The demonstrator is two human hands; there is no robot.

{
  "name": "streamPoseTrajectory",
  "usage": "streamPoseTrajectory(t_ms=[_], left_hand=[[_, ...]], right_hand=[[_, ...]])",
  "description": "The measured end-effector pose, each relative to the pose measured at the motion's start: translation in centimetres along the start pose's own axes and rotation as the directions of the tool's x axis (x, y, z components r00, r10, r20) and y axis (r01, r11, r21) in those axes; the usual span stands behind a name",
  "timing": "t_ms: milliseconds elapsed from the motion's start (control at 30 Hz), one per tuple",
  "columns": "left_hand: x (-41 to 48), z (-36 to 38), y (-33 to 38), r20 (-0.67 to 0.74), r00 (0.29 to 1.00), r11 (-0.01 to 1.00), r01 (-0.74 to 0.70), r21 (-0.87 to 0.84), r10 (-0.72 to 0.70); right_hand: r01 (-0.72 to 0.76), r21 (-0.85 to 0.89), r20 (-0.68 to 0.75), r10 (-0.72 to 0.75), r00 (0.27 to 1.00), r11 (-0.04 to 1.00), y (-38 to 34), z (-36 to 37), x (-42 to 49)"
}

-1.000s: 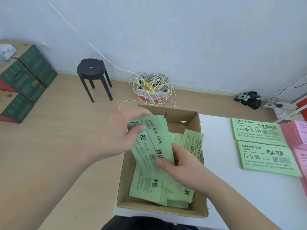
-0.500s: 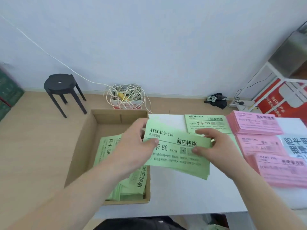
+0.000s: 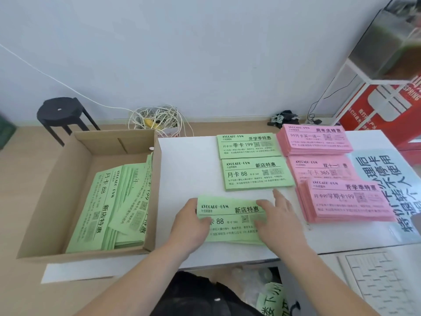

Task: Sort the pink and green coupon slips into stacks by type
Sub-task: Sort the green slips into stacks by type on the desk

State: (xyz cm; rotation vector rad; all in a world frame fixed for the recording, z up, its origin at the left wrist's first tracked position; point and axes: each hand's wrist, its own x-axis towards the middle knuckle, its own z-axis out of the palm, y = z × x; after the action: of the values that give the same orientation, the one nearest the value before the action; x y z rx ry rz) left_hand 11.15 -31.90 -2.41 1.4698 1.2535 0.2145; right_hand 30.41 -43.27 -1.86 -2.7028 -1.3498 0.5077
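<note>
A bundle of green "88" coupon slips (image 3: 230,213) lies on the white table (image 3: 189,165) near its front edge. My left hand (image 3: 190,223) holds the bundle's left end, thumb on top. Over its right end rests my right hand (image 3: 279,221), fingers spread flat. Just behind sit two green stacks: a matching "88" stack (image 3: 257,176) and a "199" stack (image 3: 248,147). Right of them stand three pink stacks (image 3: 316,140), (image 3: 319,171), (image 3: 348,202). Left of the table, an open cardboard box (image 3: 68,192) holds several loose green slips (image 3: 109,201).
A blue sheet with large characters (image 3: 387,176) lies at the table's right edge, a white keyboard (image 3: 382,281) at the front right. Behind are a black stool (image 3: 61,112), a cable tangle (image 3: 157,119), a red box (image 3: 376,106) and a white rack (image 3: 355,71).
Both hands lifted the green bundle out of the box, carried it right over the table and set it down in front of the "88" stack. My right hand went from pinching to lying flat.
</note>
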Motion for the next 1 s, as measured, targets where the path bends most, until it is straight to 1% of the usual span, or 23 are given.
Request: streamPoseTrajectory(t_ms=[67,133,200,267,333,367,433,467,500,533,600,633,667,700,767,867,900,933,967,1000], left_hand=[[-0.1,0.5,-0.7,-0.052,0.999,0.999,-0.007,0.042,0.009],[-0.2,0.9,-1.2,-0.098,0.995,0.996,-0.026,0.081,0.034],[-0.8,1.7,-1.6,-0.097,0.993,0.986,-0.055,0.155,0.071],[-2.5,2.5,-1.6,-0.076,0.987,0.958,-0.116,0.261,0.140],[-4.4,3.6,-1.2,0.011,0.966,0.890,-0.242,0.387,0.258],[-5.4,4.2,-0.9,0.071,0.950,0.856,-0.306,0.416,0.304],[-6.9,5.3,-0.9,0.189,0.919,0.853,-0.392,0.344,0.346],[-7.4,5.5,-0.9,0.219,0.912,0.875,-0.399,0.272,0.348],[-7.6,5.6,-1.1,0.221,0.913,0.896,-0.389,0.214,0.344],[-7.7,5.4,-1.3,0.185,0.920,0.908,-0.376,0.182,0.344],[-7.2,4.7,-1.9,-0.004,0.946,0.934,-0.318,0.164,0.323],[-6.8,4.3,-2.2,-0.102,0.953,0.952,-0.269,0.146,0.285],[-6.4,3.9,-2.3,-0.166,0.962,0.974,-0.202,0.101,0.217],[-6.0,3.6,-2.4,-0.194,0.972,0.991,-0.132,0.025,0.134],[-5.5,3.1,-2.4,-0.171,0.985,0.988,-0.009,-0.153,-0.017],[-5.2,2.6,-1.6,-0.179,0.980,0.953,0.029,-0.303,-0.087],[-5.3,2.3,-1.3,-0.198,0.976,0.947,0.021,-0.320,-0.089],[-5.4,2.2,-1.0,-0.209,0.976,0.954,0.000,-0.299,-0.065],[-5.8,2.2,-0.7,-0.208,0.978,0.972,-0.039,-0.234,-0.011],[-6.3,2.4,-0.5,-0.181,0.981,0.987,-0.095,-0.127,0.071]], right_hand=[[0.108,0.077,0.014,-0.110,0.994,0.991,-0.8,0.7,-1.2],[0.172,0.179,0.047,-0.183,0.982,0.969,-1.3,1.2,-1.5],[0.166,0.197,0.062,-0.181,0.982,0.966,-1.9,1.3,-1.6],[0.107,0.253,0.103,-0.137,0.985,0.962,-2.4,0.6,-1.6],[0.052,0.341,0.173,-0.117,0.978,0.939,-2.9,-0.3,-1.4],[0.034,0.362,0.193,-0.110,0.975,0.932,-3.0,-0.6,-1.3],[0.016,0.388,0.179,-0.092,0.980,0.922,-3.2,-0.5,-1.2],[-0.006,0.391,0.161,-0.062,0.985,0.920,-3.1,-0.3,-1.2],[-0.035,0.385,0.153,-0.027,0.988,0.922,-3.0,0.0,-1.2],[-0.050,0.379,0.146,-0.006,0.989,0.924,-2.9,0.2,-1.2],[-0.040,0.380,0.117,-0.005,0.993,0.924,-2.2,0.7,-1.0],[-0.030,0.381,0.104,-0.011,0.995,0.924,-1.9,0.8,-0.9],[-0.027,0.379,0.097,-0.010,0.995,0.925,-1.7,0.9,-0.8],[-0.031,0.379,0.094,-0.005,0.996,0.925,-1.7,0.9,-0.6],[-0.039,0.380,0.088,0.006,0.996,0.924,-2.0,0.7,-0.6],[-0.033,0.348,0.072,0.009,0.997,0.937,-2.6,0.6,-0.8],[-0.030,0.339,0.065,0.008,0.998,0.940,-2.8,0.7,-0.8],[-0.028,0.337,0.061,0.007,0.998,0.941,-2.8,0.8,-0.9],[-0.024,0.341,0.057,0.005,0.998,0.940,-2.9,0.8,-1.0],[-0.020,0.350,0.056,0.001,0.998,0.937,-3.0,0.8,-1.1]])
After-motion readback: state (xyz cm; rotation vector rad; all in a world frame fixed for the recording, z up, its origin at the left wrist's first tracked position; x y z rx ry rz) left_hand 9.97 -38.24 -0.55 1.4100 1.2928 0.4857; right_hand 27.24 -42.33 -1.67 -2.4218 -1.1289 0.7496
